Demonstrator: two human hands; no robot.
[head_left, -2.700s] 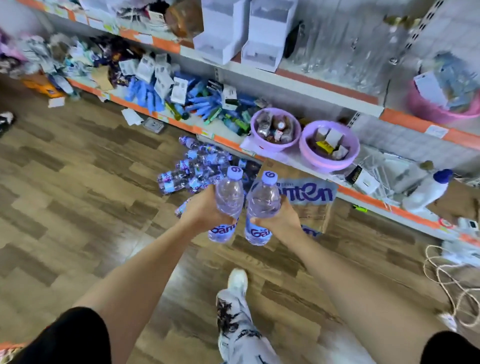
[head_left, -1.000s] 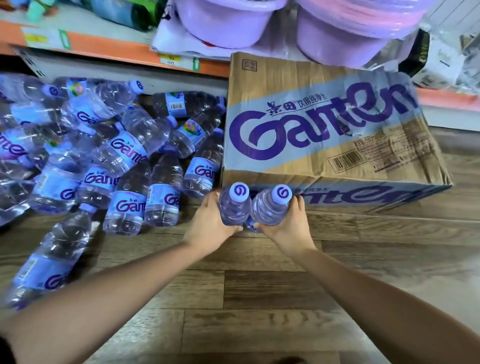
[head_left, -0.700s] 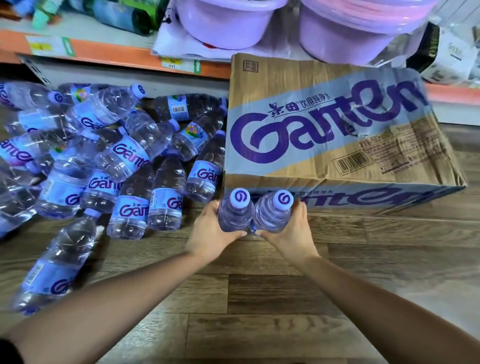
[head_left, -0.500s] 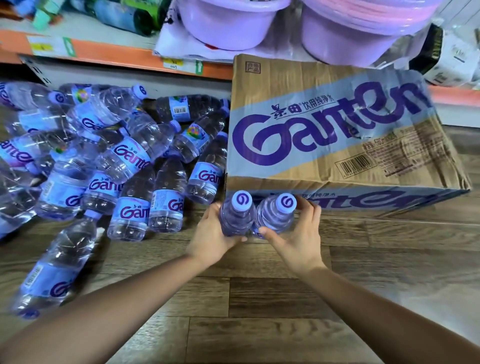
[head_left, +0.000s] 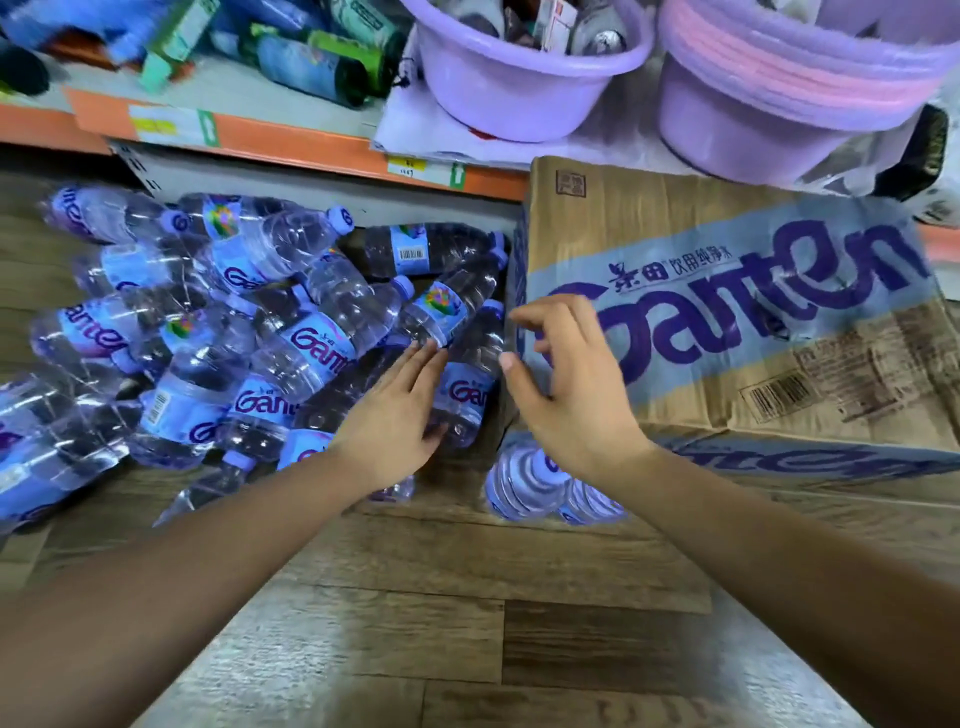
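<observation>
Lying on its side at the right edge of the bottle pile (head_left: 291, 353), just beside the cardboard box (head_left: 727, 312), a water bottle (head_left: 467, 395) is touched by the left hand (head_left: 389, 421), whose fingers are kept straight. The right hand (head_left: 566, 389) is held above the bottle, loosely curled and empty. Two upright bottles (head_left: 524, 483) are seen on the floor (head_left: 467, 623) beneath it.

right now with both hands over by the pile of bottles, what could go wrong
The wrist of the right hand hangs just over the two upright bottles beside the box; a low sweep could knock them over. The left hand touches a bottle in the loose pile; pulling it may set others rolling.
</observation>
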